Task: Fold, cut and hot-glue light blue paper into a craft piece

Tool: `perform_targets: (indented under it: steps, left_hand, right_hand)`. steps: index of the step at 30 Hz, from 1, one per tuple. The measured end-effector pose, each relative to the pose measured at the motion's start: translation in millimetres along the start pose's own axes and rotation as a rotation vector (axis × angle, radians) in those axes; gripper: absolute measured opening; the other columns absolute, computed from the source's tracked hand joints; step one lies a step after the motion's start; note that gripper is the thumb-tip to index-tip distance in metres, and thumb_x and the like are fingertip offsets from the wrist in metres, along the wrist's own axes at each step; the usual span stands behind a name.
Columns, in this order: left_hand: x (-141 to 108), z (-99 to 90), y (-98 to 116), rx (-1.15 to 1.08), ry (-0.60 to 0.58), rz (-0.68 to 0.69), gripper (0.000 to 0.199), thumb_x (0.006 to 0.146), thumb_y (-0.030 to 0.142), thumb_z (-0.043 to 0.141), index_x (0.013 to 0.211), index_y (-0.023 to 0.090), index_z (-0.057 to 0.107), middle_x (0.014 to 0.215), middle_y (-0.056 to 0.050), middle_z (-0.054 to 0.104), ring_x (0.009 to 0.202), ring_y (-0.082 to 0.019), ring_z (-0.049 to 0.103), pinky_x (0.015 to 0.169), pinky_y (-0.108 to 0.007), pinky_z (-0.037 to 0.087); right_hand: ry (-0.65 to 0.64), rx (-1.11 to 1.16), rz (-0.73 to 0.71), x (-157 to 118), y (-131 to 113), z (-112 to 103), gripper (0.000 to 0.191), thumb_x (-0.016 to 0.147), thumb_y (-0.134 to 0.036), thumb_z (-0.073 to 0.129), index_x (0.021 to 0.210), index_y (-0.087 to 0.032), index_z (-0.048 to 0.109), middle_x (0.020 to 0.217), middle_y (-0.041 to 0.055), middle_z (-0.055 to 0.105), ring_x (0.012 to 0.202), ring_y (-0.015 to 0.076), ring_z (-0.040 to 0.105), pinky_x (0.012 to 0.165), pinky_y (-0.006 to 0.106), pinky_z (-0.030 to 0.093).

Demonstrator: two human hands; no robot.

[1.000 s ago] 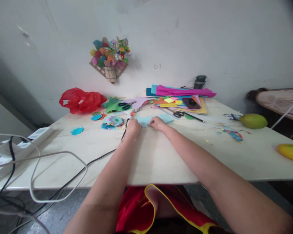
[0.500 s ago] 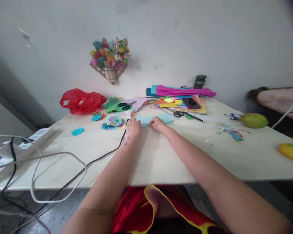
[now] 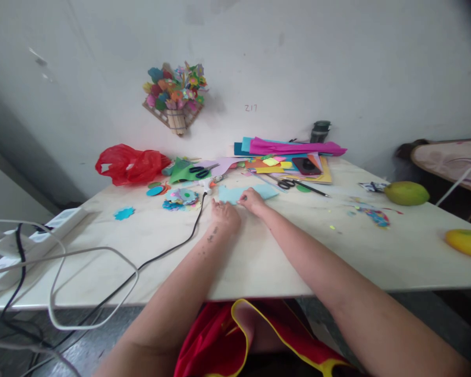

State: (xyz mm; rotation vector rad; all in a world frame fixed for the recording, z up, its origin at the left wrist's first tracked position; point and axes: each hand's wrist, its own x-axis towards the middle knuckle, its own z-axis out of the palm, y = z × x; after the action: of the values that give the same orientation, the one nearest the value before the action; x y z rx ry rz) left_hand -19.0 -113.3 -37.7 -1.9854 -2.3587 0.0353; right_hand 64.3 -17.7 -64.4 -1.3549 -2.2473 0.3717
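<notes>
A light blue sheet (image 3: 267, 191) lies flat on the table in front of me. My right hand (image 3: 251, 201) is closed in a pinch at the sheet's near edge; what sits between its fingertips is too small to make out. My left hand (image 3: 225, 213) is at the sheet's lower left edge, its fingers partly hidden and blurred. A white glue gun (image 3: 209, 185) with a black cord lies just beyond my left hand. Left of it is a pile of paper flower shapes (image 3: 181, 197).
Scissors (image 3: 286, 184) and a black pencil (image 3: 312, 189) lie right of the sheet. Behind are coloured sheets (image 3: 298, 147) and a phone (image 3: 306, 166). A red bag (image 3: 131, 164) and power strip (image 3: 57, 235) are left, a green fruit (image 3: 407, 193) right.
My left hand has moved right and nearer to me, uncovering the left end of the light blue sheet. My right hand has stayed in nearly the same place.
</notes>
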Motion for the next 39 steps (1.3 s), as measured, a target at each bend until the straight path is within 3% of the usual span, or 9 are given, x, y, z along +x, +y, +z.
perform_targets:
  steps: [4, 9, 15, 27, 34, 39]
  left_hand:
    - [5.4, 8.7, -5.7, 0.038, 0.113, -0.023, 0.048, 0.084, 0.037, 0.032, 0.116, 0.008, 0.052, 0.118, -0.020, 0.053, 0.119, -0.028, 0.040, 0.105, -0.044, 0.006]
    - [9.1, 15.7, -1.5, -0.034, 0.210, 0.004, 0.049, 0.087, 0.039, 0.026, 0.127, 0.016, 0.042, 0.138, -0.011, 0.035, 0.130, -0.027, 0.023, 0.105, -0.046, 0.005]
    - [6.0, 20.6, 15.6, -0.097, 0.185, 0.134, 0.047, 0.085, 0.024, 0.027, 0.126, 0.006, 0.041, 0.127, -0.017, 0.046, 0.120, -0.023, 0.038, 0.104, -0.039, 0.016]
    - [0.0, 15.8, 21.8, -0.094, 0.174, 0.057, 0.047, 0.084, 0.022, 0.028, 0.127, 0.006, 0.039, 0.120, -0.018, 0.049, 0.111, -0.028, 0.042, 0.093, -0.040, 0.028]
    - [-1.1, 16.1, 20.3, -0.094, 0.178, 0.039, 0.046, 0.085, 0.026, 0.026, 0.127, 0.013, 0.040, 0.114, -0.016, 0.051, 0.105, -0.028, 0.046, 0.088, -0.040, 0.030]
    - [-0.3, 15.4, 19.9, -0.040, 0.155, 0.028, 0.049, 0.084, 0.030, 0.030, 0.122, 0.002, 0.044, 0.113, -0.023, 0.051, 0.106, -0.029, 0.046, 0.087, -0.038, 0.031]
  right_hand:
    - [0.015, -0.024, 0.022, 0.7, -1.9, 0.8, 0.016, 0.074, -0.029, 0.062, 0.080, -0.015, 0.067, 0.097, 0.0076, 0.058, 0.083, 0.0122, 0.057, 0.073, 0.018, 0.040]
    - [0.025, -0.036, 0.047, 6.5, 0.1, 5.2, 0.018, 0.076, -0.030, 0.060, 0.081, -0.015, 0.066, 0.098, 0.0082, 0.058, 0.086, 0.0131, 0.057, 0.074, 0.019, 0.040]
    - [0.015, -0.047, 0.042, 10.3, 3.7, 7.1, 0.015, 0.077, -0.025, 0.056, 0.080, -0.016, 0.068, 0.097, 0.0073, 0.059, 0.083, 0.0123, 0.057, 0.073, 0.019, 0.040]
    - [-0.013, -0.023, 0.055, 10.0, 3.8, 4.8, 0.015, 0.076, -0.023, 0.056, 0.083, -0.017, 0.068, 0.101, 0.0075, 0.060, 0.085, 0.0141, 0.058, 0.073, 0.020, 0.041]
    - [-0.024, -0.034, 0.063, 10.5, 3.5, 3.3, 0.017, 0.078, -0.020, 0.053, 0.085, -0.017, 0.068, 0.101, 0.0071, 0.060, 0.087, 0.0132, 0.058, 0.073, 0.018, 0.041]
    - [-0.032, -0.028, 0.046, 10.7, 4.1, 2.0, 0.015, 0.076, -0.020, 0.057, 0.085, -0.016, 0.069, 0.102, 0.0077, 0.060, 0.088, 0.0132, 0.058, 0.076, 0.018, 0.040]
